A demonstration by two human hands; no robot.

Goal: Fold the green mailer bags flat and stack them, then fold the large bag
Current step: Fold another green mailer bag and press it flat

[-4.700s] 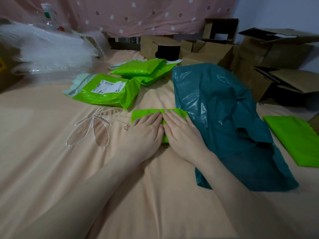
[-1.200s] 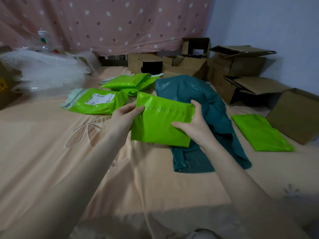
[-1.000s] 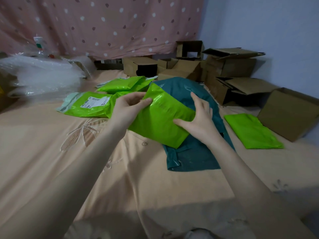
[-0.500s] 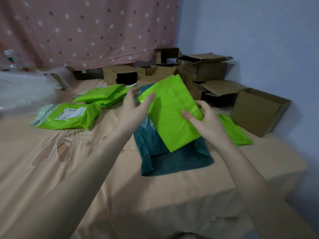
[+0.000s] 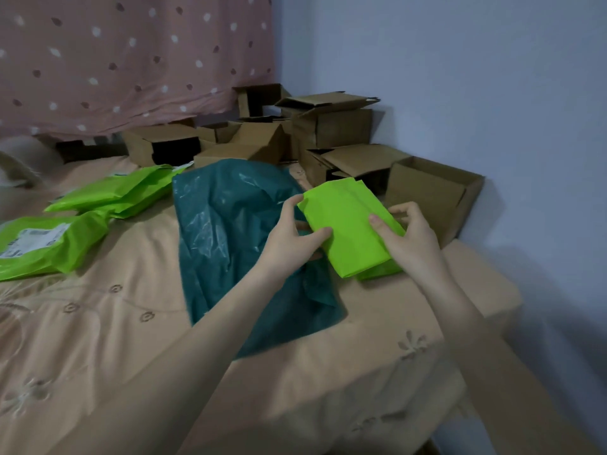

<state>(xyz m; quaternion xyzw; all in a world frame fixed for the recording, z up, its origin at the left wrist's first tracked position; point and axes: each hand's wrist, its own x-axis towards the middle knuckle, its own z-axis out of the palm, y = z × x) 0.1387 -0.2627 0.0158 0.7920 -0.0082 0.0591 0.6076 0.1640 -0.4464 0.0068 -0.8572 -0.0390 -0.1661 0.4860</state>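
Observation:
A folded bright green mailer bag (image 5: pixel 348 224) is held between both hands, low over another folded green bag (image 5: pixel 381 271) lying at the bed's right side. My left hand (image 5: pixel 289 238) grips its left edge with thumb on top. My right hand (image 5: pixel 410 238) pinches its right edge. The large dark teal bag (image 5: pixel 230 231) lies crumpled on the bed, just left of the held bag. A green mailer with a white label (image 5: pixel 42 244) sits at the far left, and more green mailers (image 5: pixel 118 195) lie behind it.
Several open cardboard boxes (image 5: pixel 430 195) crowd the far right corner against the blue wall. A pink dotted curtain (image 5: pixel 131 60) hangs behind. The peach bedspread (image 5: pixel 108 323) ends at an edge on the right, close to the folded bags.
Both hands have carried the folded green bag to the right, from the middle of the bed to just above the folded green bag at the right side. The view has turned right.

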